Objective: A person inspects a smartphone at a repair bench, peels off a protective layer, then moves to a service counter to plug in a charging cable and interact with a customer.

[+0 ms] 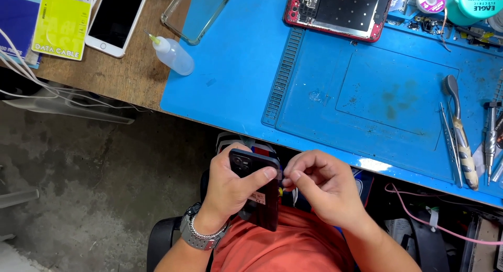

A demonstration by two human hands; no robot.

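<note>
1. A blue mat covered the wooden bench above a bare concrete floor; an opened red phone, a squeeze bottle and tweezers lay there.
2. The bench's far edge was cut off, and I couldn't make out what the right hand pinched.
3. The left hand gripped a dark phone over the lap, thumb across its back; the right fingertips were closed at its edge.

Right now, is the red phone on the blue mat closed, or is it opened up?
Opened up. The red phone lies on the blue mat with no cover on its upper side, so its dark inner plate and small parts near one end are exposed.
</note>
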